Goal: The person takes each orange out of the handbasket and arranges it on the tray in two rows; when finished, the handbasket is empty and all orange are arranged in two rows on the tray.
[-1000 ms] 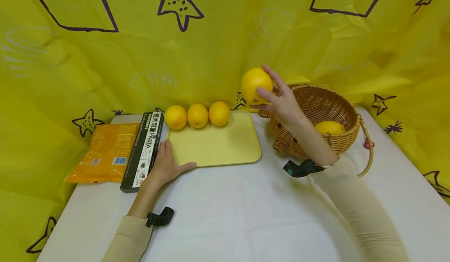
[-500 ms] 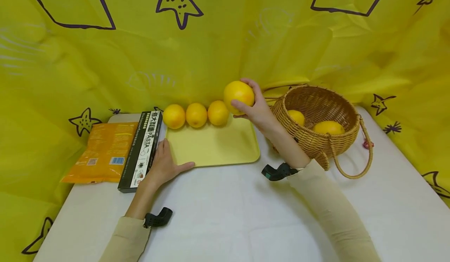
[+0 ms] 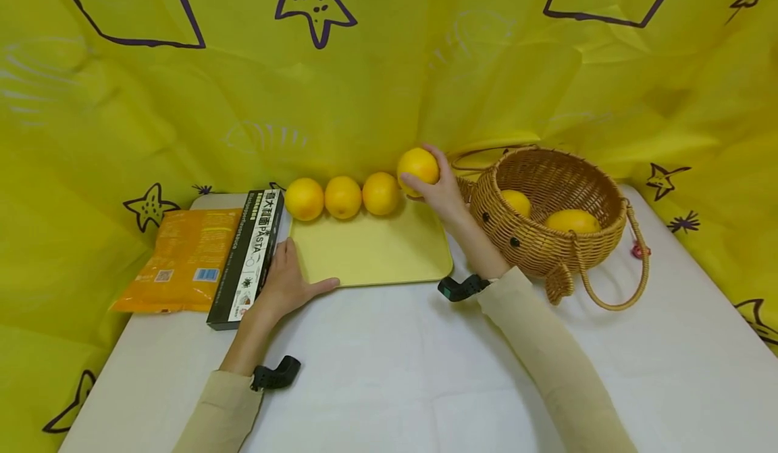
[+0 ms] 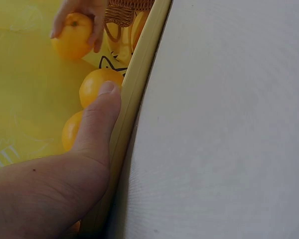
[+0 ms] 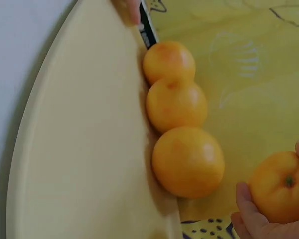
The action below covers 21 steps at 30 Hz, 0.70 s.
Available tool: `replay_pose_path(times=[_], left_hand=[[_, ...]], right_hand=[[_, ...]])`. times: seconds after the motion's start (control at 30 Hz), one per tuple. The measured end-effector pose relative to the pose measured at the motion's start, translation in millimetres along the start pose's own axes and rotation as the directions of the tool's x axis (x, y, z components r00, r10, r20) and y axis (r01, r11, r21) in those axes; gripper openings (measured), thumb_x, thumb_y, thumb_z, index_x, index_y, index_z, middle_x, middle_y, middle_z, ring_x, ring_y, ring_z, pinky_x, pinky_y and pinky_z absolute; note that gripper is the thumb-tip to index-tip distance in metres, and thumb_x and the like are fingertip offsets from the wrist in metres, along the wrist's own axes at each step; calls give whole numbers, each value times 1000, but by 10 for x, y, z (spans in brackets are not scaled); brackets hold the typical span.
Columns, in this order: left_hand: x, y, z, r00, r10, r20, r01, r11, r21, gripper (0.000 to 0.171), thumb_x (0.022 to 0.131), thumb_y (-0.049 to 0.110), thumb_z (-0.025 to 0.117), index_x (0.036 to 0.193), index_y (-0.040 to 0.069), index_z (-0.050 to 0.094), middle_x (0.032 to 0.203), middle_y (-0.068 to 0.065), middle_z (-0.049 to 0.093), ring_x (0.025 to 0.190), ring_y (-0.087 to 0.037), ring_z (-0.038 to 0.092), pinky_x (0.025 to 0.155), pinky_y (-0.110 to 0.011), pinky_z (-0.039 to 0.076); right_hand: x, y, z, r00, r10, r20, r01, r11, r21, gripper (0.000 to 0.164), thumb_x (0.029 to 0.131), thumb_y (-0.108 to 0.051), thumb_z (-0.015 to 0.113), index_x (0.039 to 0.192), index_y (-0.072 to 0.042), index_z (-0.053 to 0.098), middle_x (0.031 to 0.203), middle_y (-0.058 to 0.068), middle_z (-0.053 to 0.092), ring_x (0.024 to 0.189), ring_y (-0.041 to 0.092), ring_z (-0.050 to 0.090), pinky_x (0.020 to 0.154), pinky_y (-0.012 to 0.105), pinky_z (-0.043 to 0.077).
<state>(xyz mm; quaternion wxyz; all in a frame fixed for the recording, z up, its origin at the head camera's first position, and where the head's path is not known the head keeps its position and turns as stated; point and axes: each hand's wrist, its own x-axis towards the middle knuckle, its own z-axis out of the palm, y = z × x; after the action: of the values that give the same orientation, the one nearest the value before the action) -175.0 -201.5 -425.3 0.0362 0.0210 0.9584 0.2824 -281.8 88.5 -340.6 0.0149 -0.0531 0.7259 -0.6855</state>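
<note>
My right hand (image 3: 445, 193) holds an orange (image 3: 417, 165) above the far right corner of the yellow tray (image 3: 371, 254). In the right wrist view, fingers and thumb curl round that orange (image 5: 283, 186), its stem end showing. Three more oranges stand in a row along the tray's far edge: a left one (image 3: 304, 199), a middle one (image 3: 343, 197) and a right one (image 3: 380, 193). At the tray's near left corner rests my left hand (image 3: 287, 284), its thumb stretched along the near edge. In the left wrist view the thumb (image 4: 100, 112) lies straight by the tray's rim.
Right of the tray stands a wicker basket (image 3: 541, 250) with looped handles and two yellow-orange fruits inside, one (image 3: 573, 221) plainly visible. A black and white pasta box (image 3: 246, 264) and an orange packet (image 3: 188, 260) lie to the left. A yellow patterned cloth (image 3: 377, 68) hangs behind.
My right hand has carried the orange from beside the basket leftward and down to the tray's far right corner. The left hand has stayed at the tray.
</note>
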Motion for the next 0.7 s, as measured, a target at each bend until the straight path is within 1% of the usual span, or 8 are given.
replay_pose_path(times=[0.07,0.13,0.23,0.3,0.37,0.5,0.6,0.7], left_hand=[[-2,1,-9,1000,-1,-2,1,1000,0,131,73,54,78,150,-11,-4,155,-34,7,144,-49,15,118,-57,21],[-5,2,-16,1000,-4,-1,4,1000,-4,131,73,54,78,150,-11,-4,155,-34,6,144,-49,15,119,-57,20],[-6,16,-19,1000,-3,6,3,1000,-9,131,73,56,77,150,-12,-5,155,-34,6,144,-50,14,119,-58,19],[-6,28,-14,1000,-8,15,9,1000,-8,132,73,57,77,150,-11,-5,156,-34,4,144,-50,12,119,-58,18],[-3,35,-13,1000,-9,18,10,1000,-5,132,73,57,77,150,-11,-6,156,-34,4,145,-50,12,119,-58,17],[1,32,-16,1000,-6,16,6,1000,10,131,74,55,77,150,-11,-6,156,-33,3,145,-49,12,119,-57,18],[0,28,-19,1000,-5,8,4,1000,11,130,74,55,78,150,-11,-5,155,-33,4,144,-49,13,119,-57,19],[3,33,-15,1000,-5,10,5,1000,-2,131,73,55,78,150,-11,-5,156,-33,4,144,-49,13,119,-57,18]], right_hand=[[46,53,-13,1000,14,-21,-15,1000,-28,72,89,-20,70,149,-31,33,149,11,34,126,32,48,89,40,57],[90,106,-24,999,16,-44,-19,996,-88,72,88,-22,72,148,-32,34,149,11,36,126,31,49,92,42,55],[139,174,-44,997,5,-72,-18,983,-184,73,87,-23,72,148,-32,35,150,11,37,127,32,48,97,45,51],[158,214,-59,996,0,-87,-19,975,-223,73,87,-23,72,149,-31,35,150,12,37,127,33,48,99,47,49],[173,243,-68,995,5,-100,-27,974,-223,74,87,-22,72,149,-30,34,150,12,37,129,34,47,101,48,48],[207,296,-59,992,43,-115,-62,984,-168,73,87,-20,71,149,-27,33,151,13,34,128,35,46,100,49,48],[236,347,-25,990,84,-112,-96,989,-108,72,87,-17,70,148,-27,32,150,12,33,127,34,46,97,48,50],[263,410,8,987,90,-135,-104,989,-102,72,86,-13,69,147,-26,33,149,11,35,125,32,47,97,45,50]])
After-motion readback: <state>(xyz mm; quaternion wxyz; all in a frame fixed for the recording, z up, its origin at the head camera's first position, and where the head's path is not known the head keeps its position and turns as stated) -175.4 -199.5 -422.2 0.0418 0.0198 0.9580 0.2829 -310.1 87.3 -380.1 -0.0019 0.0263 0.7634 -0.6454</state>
